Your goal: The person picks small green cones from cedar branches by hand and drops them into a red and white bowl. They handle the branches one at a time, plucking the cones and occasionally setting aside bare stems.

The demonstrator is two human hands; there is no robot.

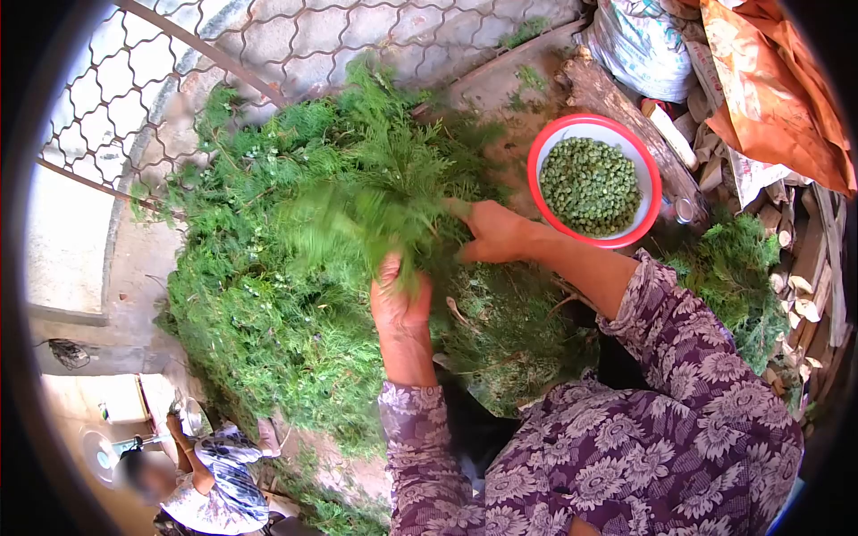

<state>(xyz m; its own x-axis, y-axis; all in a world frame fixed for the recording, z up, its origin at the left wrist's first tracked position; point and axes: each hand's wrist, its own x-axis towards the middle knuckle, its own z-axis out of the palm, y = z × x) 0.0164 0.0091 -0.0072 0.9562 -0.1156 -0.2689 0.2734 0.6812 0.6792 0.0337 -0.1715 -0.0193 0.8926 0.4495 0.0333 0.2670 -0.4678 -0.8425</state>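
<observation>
My left hand (400, 295) is closed round an evergreen branch (349, 223), whose feathery green foliage is smeared by motion. Close beside it, my right hand (496, 232) reaches into the same foliage with its fingers curled. Its fingertips are partly hidden, so what they pinch cannot be made out. Under and around both hands spreads a large heap of cut evergreen branches (259, 304), with small pale green cones among the leaves. To the right of my right hand stands a red-rimmed white basin (657, 183) holding many small green cones (590, 183).
A wire mesh fence (304, 40) borders the heap at the back. Sacks (643, 49), an orange sheet (778, 80) and split firewood (809, 259) lie along the right. More greenery (733, 277) lies below the basin. Another person (219, 482) sits at lower left near a fan (98, 454).
</observation>
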